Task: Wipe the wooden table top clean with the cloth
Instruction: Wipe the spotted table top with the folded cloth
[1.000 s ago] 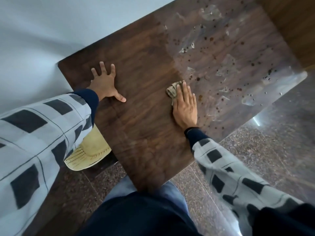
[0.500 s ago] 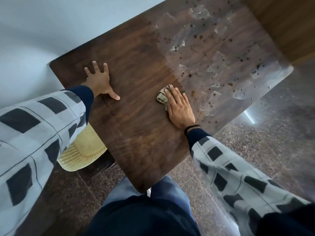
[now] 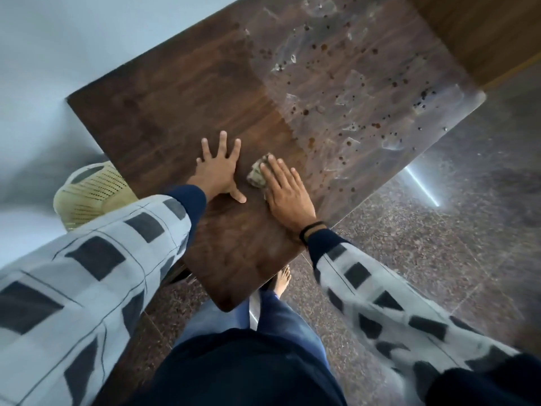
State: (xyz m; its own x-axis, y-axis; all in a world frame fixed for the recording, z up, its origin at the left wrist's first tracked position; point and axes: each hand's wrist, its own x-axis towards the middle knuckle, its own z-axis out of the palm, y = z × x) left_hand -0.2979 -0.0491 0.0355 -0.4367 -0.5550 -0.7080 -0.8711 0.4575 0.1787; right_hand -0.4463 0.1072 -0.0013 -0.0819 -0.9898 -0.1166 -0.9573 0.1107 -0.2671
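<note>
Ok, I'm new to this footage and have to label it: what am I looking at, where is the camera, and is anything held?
There is no machine: a person's two bare hands, filmed by a wide-angle camera worn on the head, looking down. The left hand rests flat and spread on the wooden table. The right hand presses a crumpled cloth onto the top with straight fingers; nothing is gripped. The far part of the table carries dark spots and pale smears. A yellow basket shows beside the table.
</note>
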